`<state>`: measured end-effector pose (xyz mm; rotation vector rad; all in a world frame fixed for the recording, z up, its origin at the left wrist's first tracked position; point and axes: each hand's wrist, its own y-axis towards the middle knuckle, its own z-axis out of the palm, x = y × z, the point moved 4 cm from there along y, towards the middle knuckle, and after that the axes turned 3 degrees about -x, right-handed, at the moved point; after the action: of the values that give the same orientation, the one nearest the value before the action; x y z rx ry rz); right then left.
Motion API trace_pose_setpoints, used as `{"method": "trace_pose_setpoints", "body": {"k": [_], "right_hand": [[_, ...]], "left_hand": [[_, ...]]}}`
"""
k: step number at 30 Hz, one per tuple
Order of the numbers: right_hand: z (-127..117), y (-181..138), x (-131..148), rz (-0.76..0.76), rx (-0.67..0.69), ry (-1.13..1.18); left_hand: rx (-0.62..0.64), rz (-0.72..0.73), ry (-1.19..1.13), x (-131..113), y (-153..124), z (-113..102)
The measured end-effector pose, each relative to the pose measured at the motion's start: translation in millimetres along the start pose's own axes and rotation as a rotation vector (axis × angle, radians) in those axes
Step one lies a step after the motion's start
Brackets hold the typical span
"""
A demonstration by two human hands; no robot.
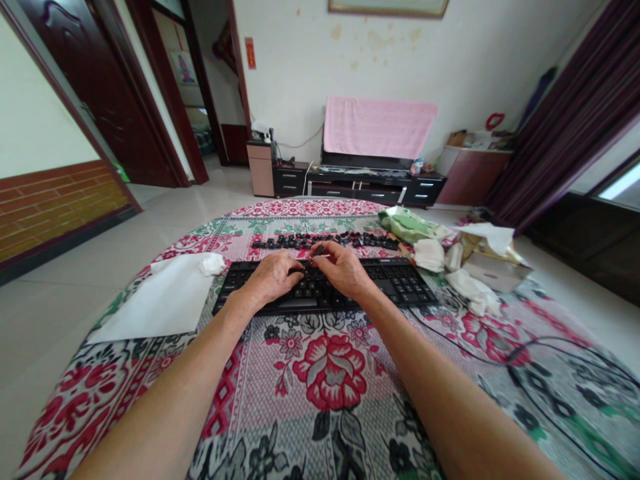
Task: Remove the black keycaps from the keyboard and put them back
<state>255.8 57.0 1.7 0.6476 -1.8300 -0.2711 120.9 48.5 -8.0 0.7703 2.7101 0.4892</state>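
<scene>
A black keyboard [400, 283] lies on a table covered by a floral cloth [325, 373]. Both my hands rest over its middle. My left hand [273, 275] lies curled on the keys, its fingertips pressed down near the keyboard's centre. My right hand [340, 267] is closed in a pinch and holds a thin pale stick, with a small dark piece at its fingertips. Behind the keyboard a row of several loose black keycaps [300, 241] lies on the cloth.
A white sheet [160, 300] with a crumpled tissue [213, 265] lies left of the keyboard. Right of it are a green packet [410, 225], white wipes [470, 290] and a cardboard box [493, 267]. A black cable [525, 353] runs across the right side. A TV cabinet stands beyond.
</scene>
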Motion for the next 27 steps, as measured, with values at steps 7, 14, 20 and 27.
{"method": "trace_pose_setpoints", "body": {"k": [7, 14, 20, 27], "right_hand": [[-5, 3, -15, 0.074, -0.016, 0.041], [-7, 2, -16, 0.085, -0.017, -0.023], [-1, 1, -14, 0.079, 0.020, 0.037], [-13, 5, -11, 0.104, 0.019, 0.068]], "left_hand": [[-0.027, -0.004, -0.016, -1, -1, 1], [-0.056, 0.001, -0.036, -1, 0, -2], [-0.046, -0.039, -0.034, -2, 0, 1], [-0.050, -0.073, -0.002, -3, 0, 2]]}}
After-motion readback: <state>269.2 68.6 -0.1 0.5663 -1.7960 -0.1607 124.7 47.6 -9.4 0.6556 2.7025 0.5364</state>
